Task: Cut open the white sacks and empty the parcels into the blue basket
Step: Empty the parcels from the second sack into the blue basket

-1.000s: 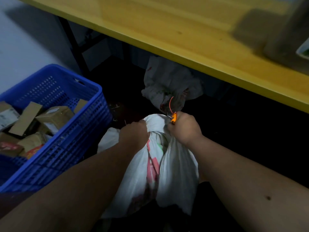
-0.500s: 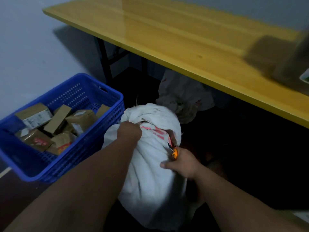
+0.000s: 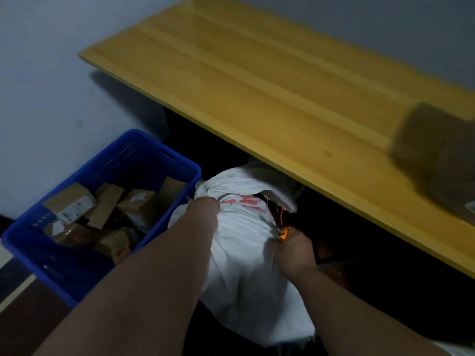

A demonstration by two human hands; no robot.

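The white sack (image 3: 246, 255) sits low in the middle of the scene, bulging and full, with its top pushed up toward the near edge of the yellow table (image 3: 282, 104) at twelve o'clock. The person's left hand (image 3: 204, 211) has its fingers curled into a bunch of cloth near the top of the sack, on the side facing the blue basket (image 3: 77, 281). The right hand (image 3: 293, 250) is at the sack's three o'clock side, fingers closed round a small orange cutter (image 3: 284, 233) and seemingly pinching cloth with it; only the cutter's tip shows, so I cannot tell how the blade lies.

Just above the cutter there is a dark gap (image 3: 270, 201) in the cloth with a frayed edge and loose red threads, so the sack looks already slit. The step in hand, I judge, is tipping it: the sack's top corner is touching or just beside the basket's right rim, at the sack's ten o'clock. The basket holds a heap of brown parcels (image 3: 138, 209) already.

The next move calls for lifting the sack's closed end and swinging the slit mouth over the rim toward nine o'clock, keeping the blade clear of the left wrist. The opening faces the table rather than the basket, so parcels could spill into the dark space under the table if the sack is raised before it is turned.
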